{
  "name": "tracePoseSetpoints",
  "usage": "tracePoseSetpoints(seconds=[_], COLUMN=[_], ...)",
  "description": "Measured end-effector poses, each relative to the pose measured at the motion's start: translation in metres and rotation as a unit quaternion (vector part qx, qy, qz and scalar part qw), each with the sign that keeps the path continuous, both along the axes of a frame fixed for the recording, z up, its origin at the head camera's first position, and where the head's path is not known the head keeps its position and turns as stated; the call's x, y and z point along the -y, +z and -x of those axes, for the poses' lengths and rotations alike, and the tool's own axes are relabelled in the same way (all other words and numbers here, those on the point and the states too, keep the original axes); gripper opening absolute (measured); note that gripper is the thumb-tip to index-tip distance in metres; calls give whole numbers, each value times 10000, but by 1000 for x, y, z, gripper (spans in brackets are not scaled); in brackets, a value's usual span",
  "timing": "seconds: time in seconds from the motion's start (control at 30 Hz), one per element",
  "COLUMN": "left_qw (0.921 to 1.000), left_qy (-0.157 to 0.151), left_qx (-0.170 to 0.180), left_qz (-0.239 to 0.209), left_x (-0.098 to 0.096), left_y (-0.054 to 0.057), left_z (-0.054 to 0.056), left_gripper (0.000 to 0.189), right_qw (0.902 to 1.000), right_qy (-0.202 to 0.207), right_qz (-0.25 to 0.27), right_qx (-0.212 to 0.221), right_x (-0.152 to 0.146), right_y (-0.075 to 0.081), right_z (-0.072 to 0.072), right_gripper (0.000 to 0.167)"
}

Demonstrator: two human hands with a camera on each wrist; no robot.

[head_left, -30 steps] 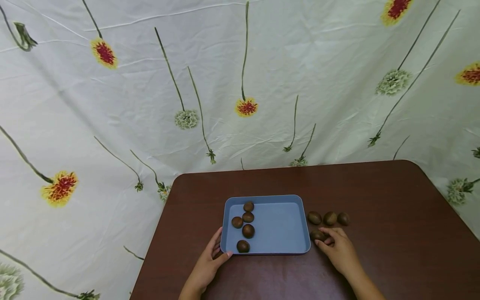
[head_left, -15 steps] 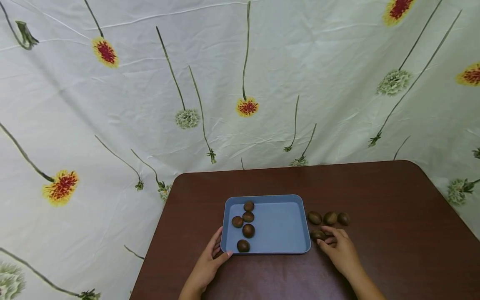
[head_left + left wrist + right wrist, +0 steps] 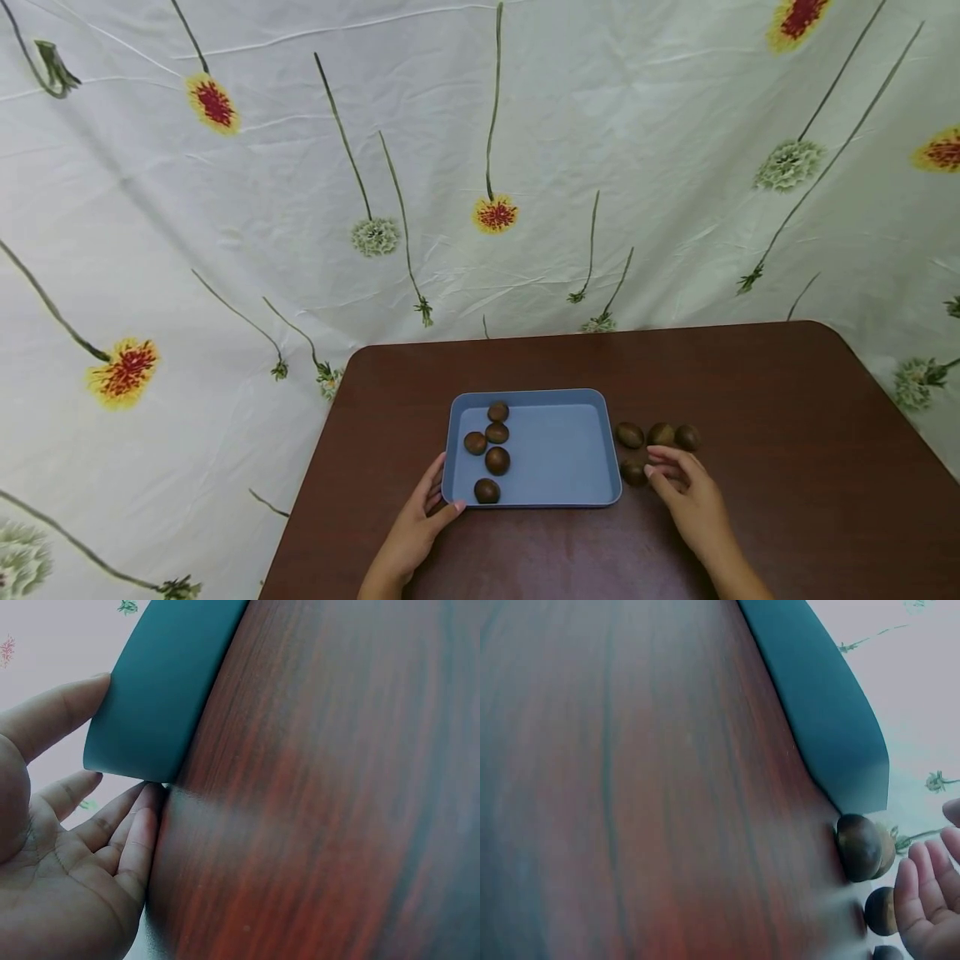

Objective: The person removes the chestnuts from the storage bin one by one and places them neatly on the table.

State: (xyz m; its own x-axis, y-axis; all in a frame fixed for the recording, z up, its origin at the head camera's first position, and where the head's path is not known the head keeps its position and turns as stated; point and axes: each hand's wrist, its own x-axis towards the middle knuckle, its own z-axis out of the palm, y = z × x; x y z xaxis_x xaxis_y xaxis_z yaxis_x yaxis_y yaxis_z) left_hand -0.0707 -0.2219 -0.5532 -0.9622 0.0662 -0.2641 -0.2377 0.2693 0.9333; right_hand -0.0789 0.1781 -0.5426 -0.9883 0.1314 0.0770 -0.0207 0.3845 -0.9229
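My left hand (image 3: 411,532) grips the front left corner of a blue rectangular tray (image 3: 562,454), thumb at the front rim and fingers along the left side. In the left wrist view the fingertips (image 3: 146,796) sit low at the tray's corner. Several dark brown, glossy, rounded nut-like pieces, one of them a front piece (image 3: 487,491), lie in the left part of the tray. Beside the tray's right wall rests another brown piece (image 3: 633,473). Just right of it hovers my right hand (image 3: 693,504), fingers loosely bent, with nothing between thumb and fingers.
Behind the right hand, 3 more brown pieces stand in a row: a left one (image 3: 629,435), a middle one (image 3: 661,434) and a right one (image 3: 687,437). The dark red-brown table (image 3: 787,467) ends at a white flower-printed cloth (image 3: 675,167).
My right hand has let go of the brown piece beside the tray and drawn back slightly to the right. The left hand and tray have stayed in place.
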Motion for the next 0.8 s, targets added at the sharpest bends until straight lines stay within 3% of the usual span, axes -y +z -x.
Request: tracePoseSetpoints(seconds=[0.53,0.8], left_qw=[10000,9999], left_qy=[44,-6], left_qx=[-9,63], left_qz=[-43,-81], left_x=[-1,-2], left_y=[0,5], left_z=[-1,-2], left_gripper=[85,81], right_qw=[9929,9882], right_qy=[791,1147], right_qz=[619,614], right_qx=[-637,-812], right_x=[28,45], right_y=[6,5], right_z=[-2,-1], right_gripper=[30,31])
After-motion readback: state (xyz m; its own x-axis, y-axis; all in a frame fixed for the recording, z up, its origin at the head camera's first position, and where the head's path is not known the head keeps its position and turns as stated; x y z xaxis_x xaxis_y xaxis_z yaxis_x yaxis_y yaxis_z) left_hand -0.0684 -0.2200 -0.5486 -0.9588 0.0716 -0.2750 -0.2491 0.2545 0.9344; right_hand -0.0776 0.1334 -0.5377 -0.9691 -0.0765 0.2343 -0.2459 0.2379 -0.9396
